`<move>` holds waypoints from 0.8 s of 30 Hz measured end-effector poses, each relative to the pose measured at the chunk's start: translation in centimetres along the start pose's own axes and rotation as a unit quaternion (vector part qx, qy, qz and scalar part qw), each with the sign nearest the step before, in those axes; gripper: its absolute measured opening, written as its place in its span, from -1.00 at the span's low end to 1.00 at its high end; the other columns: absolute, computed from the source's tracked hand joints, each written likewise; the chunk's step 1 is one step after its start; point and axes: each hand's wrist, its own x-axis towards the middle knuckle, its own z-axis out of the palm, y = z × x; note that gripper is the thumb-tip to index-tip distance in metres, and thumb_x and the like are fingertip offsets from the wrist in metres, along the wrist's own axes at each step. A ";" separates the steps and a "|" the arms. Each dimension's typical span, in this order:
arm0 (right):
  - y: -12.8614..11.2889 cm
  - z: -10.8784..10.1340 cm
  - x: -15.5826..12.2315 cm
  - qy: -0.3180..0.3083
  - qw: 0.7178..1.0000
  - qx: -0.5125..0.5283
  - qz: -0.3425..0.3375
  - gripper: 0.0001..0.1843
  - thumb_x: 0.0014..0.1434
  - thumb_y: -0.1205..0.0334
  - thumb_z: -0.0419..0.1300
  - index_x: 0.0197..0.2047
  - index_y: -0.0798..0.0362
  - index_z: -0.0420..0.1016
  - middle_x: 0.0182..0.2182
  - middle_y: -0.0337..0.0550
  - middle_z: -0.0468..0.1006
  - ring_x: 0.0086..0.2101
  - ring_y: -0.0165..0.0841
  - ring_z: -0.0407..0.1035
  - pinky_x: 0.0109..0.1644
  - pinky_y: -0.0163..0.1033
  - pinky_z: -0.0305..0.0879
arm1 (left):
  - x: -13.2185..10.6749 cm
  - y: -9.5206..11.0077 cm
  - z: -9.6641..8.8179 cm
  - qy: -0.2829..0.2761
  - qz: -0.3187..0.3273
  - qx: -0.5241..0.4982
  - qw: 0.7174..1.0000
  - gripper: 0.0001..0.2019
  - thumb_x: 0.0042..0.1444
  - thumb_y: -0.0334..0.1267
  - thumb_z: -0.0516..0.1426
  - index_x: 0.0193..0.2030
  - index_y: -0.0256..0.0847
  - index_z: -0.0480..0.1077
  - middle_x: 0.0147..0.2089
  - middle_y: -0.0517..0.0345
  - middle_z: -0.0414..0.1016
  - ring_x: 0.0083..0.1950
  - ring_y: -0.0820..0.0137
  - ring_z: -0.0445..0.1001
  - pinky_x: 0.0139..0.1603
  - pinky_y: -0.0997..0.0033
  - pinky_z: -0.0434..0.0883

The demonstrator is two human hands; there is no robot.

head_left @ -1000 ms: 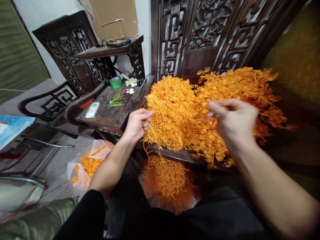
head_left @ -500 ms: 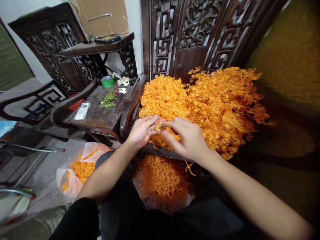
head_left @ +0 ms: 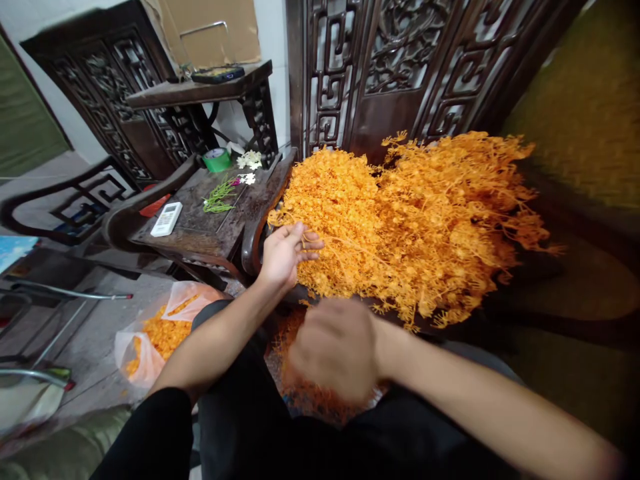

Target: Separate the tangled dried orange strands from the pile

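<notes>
My left hand is at the left front edge of a heap of orange artificial flowers, palm up and fingers curled. A thin orange flower stem passes through its thumb and fingers. The small flower end shows just beyond the hand. Lower down, my right hand is smeared by motion, so whatever its fingers hold cannot be made out. It hangs over a lower pile of orange stems between my legs and hides most of it. Longer orange sprays form the heap's right part.
Left of the heap, a dark wooden seat bears a white remote control, green tape, green sprigs and white flowers. A plastic bag of orange pieces lies on the floor. Carved wooden backrests stand behind.
My right hand has left my left hand and moved down over the lower pile. The left hand stays near the heap's edge, now with a stem across its fingers.
</notes>
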 end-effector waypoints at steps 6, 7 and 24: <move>0.2 -3.3 -0.2 0.098 0.993 0.060 0.034 -0.84 0.40 0.31 0.12 -0.11 -0.04 0.54 -0.20 -0.12 0.62 -0.29 -0.36 0.47 -0.28 -0.22 0.38 | -1.3 0.3 -0.3 -0.142 -0.001 0.116 0.983 -0.78 0.11 -0.20 0.29 -0.18 -0.28 0.46 -0.49 0.14 0.55 -0.57 0.44 0.48 -0.55 0.50 0.32; 1.1 -4.3 -0.1 0.137 0.980 0.097 0.102 -0.85 0.40 0.28 0.13 -0.07 -0.04 0.54 -0.21 -0.12 0.60 -0.37 -0.39 0.41 -0.35 -0.23 0.33 | -1.6 0.4 -0.4 -0.163 -0.005 0.126 0.979 -0.81 0.12 -0.24 0.26 -0.17 -0.28 0.45 -0.52 0.15 0.53 -0.59 0.46 0.44 -0.56 0.50 0.29; 3.4 -4.8 -1.1 0.108 0.969 0.024 0.221 -0.63 0.40 -0.01 0.16 -0.37 0.05 0.44 -0.46 -0.22 0.46 -0.42 -0.39 0.30 -0.29 -0.23 0.20 | -2.5 -2.5 0.6 -0.307 0.057 0.209 0.927 -0.48 0.31 0.16 0.09 -0.52 -0.21 0.31 -0.58 0.25 0.25 -0.53 0.50 0.20 -0.44 0.40 0.17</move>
